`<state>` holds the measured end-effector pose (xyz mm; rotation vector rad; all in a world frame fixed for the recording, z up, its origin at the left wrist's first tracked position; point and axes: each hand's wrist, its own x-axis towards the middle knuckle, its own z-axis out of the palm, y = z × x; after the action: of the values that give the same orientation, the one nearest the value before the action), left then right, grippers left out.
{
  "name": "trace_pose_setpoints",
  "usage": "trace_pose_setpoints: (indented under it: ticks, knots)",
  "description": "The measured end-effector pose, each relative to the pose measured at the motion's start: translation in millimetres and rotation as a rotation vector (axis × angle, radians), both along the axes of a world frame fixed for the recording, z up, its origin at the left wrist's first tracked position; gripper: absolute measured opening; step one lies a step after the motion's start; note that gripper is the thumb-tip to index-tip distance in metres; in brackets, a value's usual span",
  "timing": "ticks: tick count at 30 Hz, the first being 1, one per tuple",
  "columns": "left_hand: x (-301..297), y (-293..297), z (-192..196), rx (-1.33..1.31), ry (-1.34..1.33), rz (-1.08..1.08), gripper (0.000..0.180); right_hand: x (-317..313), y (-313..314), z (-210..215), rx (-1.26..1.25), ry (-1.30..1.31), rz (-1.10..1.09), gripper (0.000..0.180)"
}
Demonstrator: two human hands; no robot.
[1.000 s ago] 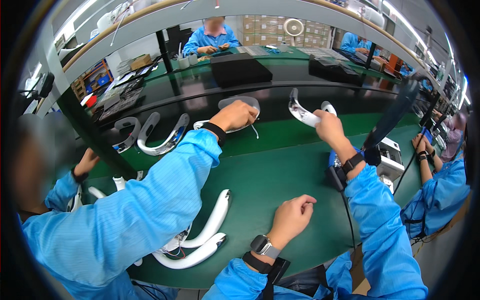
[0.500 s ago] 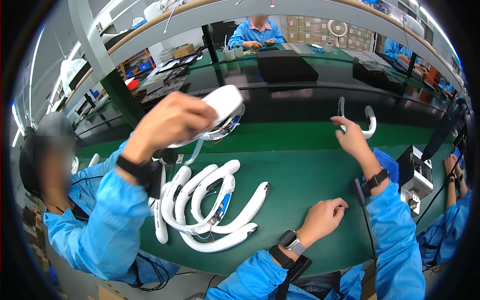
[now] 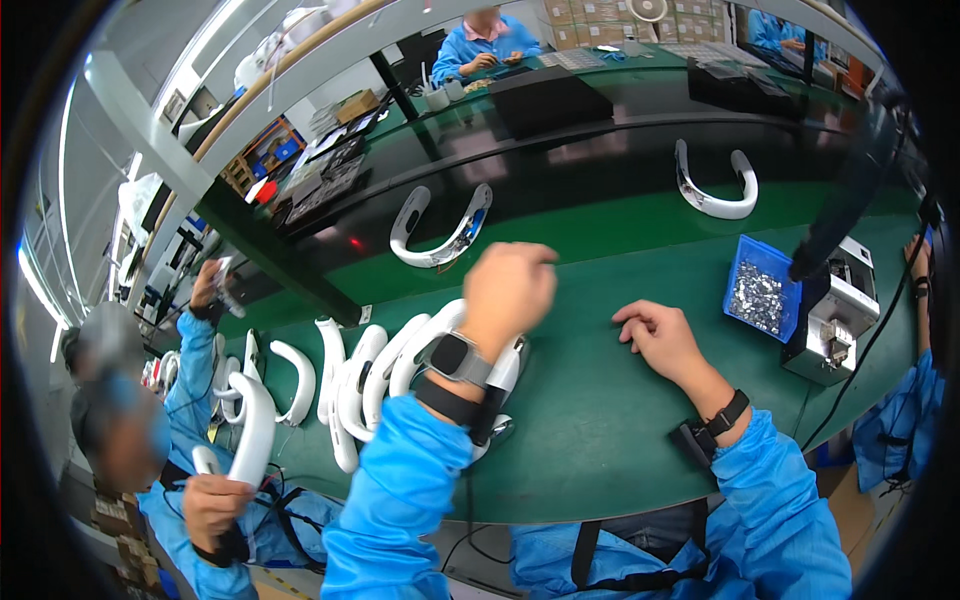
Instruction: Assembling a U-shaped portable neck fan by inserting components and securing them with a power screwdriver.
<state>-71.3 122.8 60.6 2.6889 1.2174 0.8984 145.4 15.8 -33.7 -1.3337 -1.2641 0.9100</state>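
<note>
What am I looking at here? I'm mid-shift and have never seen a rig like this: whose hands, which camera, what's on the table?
There's no robot. A person works bare-handed, and the view comes from a wide fisheye camera on their head, so straight edges bend.

The left hand, wearing a watch, is blurred; I see nothing in it. The right hand, fingers loosely bent, looks empty above the green table.

Left of them lie white curved pieces. Farther out sit two U-shaped ones. At right are a blue tray of small metallic parts and a small machine.

A co-worker's hand, lower left, holds another white curved piece.
</note>
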Motion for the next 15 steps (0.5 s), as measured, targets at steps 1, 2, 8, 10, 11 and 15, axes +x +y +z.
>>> trace_pose_setpoints:
  ticks: [1, 2, 8, 10, 11, 15]
  knots:
    - [-17, 18, 0, -0.036, 0.050, 0.025, 0.021, 4, -1, 2, -0.013, -0.055, 0.024, 0.025]
    - [-36, 31, -2, -0.068, 0.053, 0.102, 0.020, 3, -2, 2, -0.029, -0.103, 0.060, 0.026]
    - [-91, 75, -22, 0.017, 0.223, 0.229, 0.022, 9, 2, 7, -0.113, -0.061, 0.070, 0.023]
    - [-95, 90, -22, 0.019, 0.324, 0.281, 0.026, 10, 3, 10, -0.132, -0.054, 0.063, 0.022]
    - [-98, 98, -21, 0.016, 0.328, 0.280, 0.026, 10, 4, 10, -0.148, -0.053, 0.055, 0.021]
    - [-83, 116, -5, -0.010, 0.408, 0.270, 0.028, 13, 8, 5, -0.109, -0.025, 0.072, 0.021]
